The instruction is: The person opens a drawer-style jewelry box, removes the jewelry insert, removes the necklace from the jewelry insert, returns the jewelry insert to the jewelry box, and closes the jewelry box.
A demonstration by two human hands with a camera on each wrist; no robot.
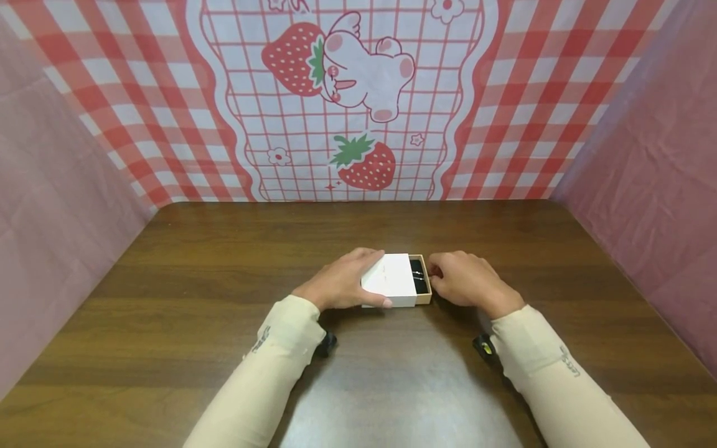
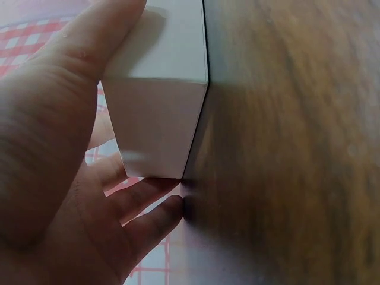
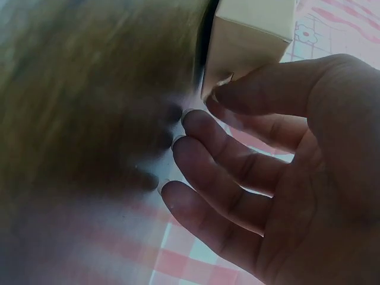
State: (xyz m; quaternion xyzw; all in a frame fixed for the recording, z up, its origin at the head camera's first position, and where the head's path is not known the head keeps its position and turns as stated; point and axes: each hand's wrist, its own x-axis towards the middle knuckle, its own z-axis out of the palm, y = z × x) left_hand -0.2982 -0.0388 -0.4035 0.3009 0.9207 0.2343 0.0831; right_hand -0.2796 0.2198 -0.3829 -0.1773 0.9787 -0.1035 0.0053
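A small white slide-out box [image 1: 394, 277] lies on the table, its tan inner drawer [image 1: 424, 298] partly out on the right side. Inside the drawer, black padding [image 1: 419, 285] carries a thin silvery piece that looks like jewellery; the rest is hidden under the white sleeve. My left hand [image 1: 343, 280] grips that sleeve from the left, thumb along the near side and fingers on the far side. At the drawer's right end, my right hand [image 1: 467, 280] pinches a small tab between thumb and forefinger. Its other fingers curl loosely near the tabletop in the right wrist view.
The brown wooden table [image 1: 224, 249] extends around the box. A red-and-white checked cloth [image 1: 504, 93] with strawberries hangs behind it, and pink cloth [image 1: 644, 186] hangs at both sides. Dark wrist devices [image 1: 484, 347] sit under both sleeves.
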